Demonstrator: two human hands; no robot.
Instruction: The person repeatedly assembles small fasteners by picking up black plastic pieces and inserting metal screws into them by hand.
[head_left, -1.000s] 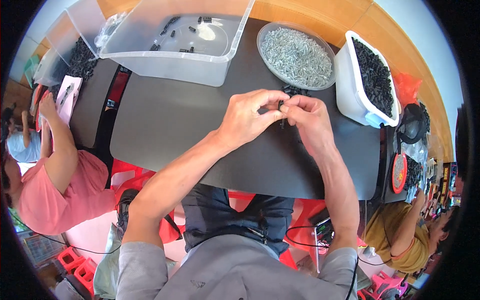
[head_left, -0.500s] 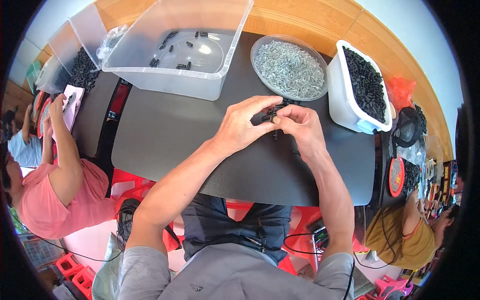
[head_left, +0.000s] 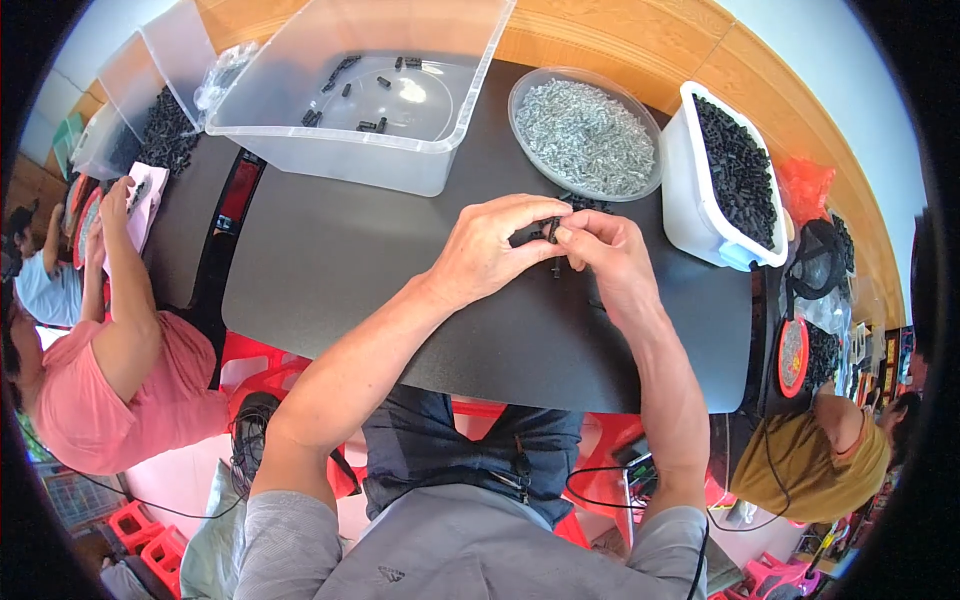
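Over the dark tabletop [head_left: 400,240] my two hands meet around a small black plastic piece [head_left: 553,231]. My left hand [head_left: 475,245] holds it between thumb and fingers. Against the same piece, the thumb and forefinger of my right hand [head_left: 612,258] are pinched together. My fingertips cover much of it, so its full shape and anything tiny in the right pinch are hidden. Several loose black pieces [head_left: 590,203] lie just beyond my fingers, below a round clear bowl [head_left: 655,172] heaped with small silvery parts [head_left: 585,135].
A large clear tub [head_left: 340,152] at the back left has several black pieces on its bottom. At the back right, a white bin [head_left: 688,215] is full of black pieces [head_left: 738,170]. Co-workers in pink [head_left: 130,390] and mustard [head_left: 810,455] sit at either side.
My right fingertips have shifted slightly and pinch closer at the black piece. My left hand keeps its hold. The whole view has moved a little.
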